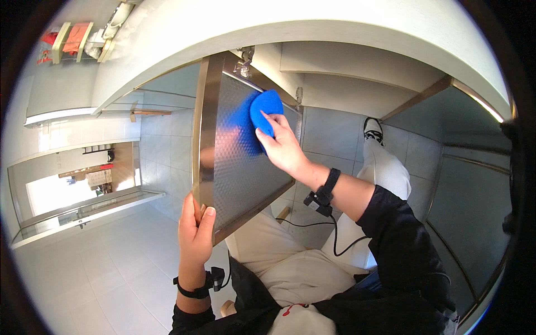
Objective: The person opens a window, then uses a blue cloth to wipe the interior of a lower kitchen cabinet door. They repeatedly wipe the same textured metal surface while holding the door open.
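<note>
A cabinet door (247, 176) with a shiny metal frame and a textured inner panel stands swung out before me. My left hand (197, 226) grips the frame at its near lower corner, thumb on the inner side. In my right hand (279, 140) is a blue cloth or pad (268, 109), pressed flat against the upper part of the textured panel, where its blue reflection shows. Both wrists wear black straps with small devices and cables. A metal hinge (243, 67) joins the door to the cabinet near its top edge.
Behind the door lies the cabinet's interior with a shelf (356, 71). A second door (469, 121) stands at the right. The pale countertop (293, 25) curves overhead. My shoe (373, 130) rests on the tiled floor (331, 130). A doorway with a glazed door (92, 213) lies at the left.
</note>
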A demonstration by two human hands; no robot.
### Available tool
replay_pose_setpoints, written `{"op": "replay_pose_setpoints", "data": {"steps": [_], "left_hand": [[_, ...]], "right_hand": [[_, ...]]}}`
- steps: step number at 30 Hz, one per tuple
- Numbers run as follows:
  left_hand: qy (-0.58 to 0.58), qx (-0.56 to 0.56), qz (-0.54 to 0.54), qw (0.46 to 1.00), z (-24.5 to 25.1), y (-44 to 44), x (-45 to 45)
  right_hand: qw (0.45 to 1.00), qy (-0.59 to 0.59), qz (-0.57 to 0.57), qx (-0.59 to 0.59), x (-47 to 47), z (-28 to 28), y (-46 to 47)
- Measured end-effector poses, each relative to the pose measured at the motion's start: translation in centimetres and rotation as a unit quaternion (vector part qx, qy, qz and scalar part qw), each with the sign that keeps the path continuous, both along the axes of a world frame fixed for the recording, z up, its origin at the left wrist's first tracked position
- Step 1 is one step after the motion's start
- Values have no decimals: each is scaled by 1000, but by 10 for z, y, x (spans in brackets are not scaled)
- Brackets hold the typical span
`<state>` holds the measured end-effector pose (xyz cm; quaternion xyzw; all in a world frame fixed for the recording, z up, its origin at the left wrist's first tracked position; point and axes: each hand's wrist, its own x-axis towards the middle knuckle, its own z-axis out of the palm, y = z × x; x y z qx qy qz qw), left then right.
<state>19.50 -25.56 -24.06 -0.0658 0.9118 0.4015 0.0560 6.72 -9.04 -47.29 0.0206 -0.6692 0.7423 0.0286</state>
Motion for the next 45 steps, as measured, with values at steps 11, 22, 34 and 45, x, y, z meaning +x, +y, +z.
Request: {"op": "replay_pose_setpoints", "data": {"steps": [11,22,34,45], "left_hand": [[1,42,12,999,-3,1,0],[0,14,1,1000,1,3,0],[-8,0,-4,1000,3,1,0],[17,42,5,999,-2,6,0]], "right_hand": [[965,229,125,-18,42,65,12],[995,-41,-14,-93,9,7,-12],[998,-63,7,8,7,-3,-7],[942,306,118,67,48,71,15]]}}
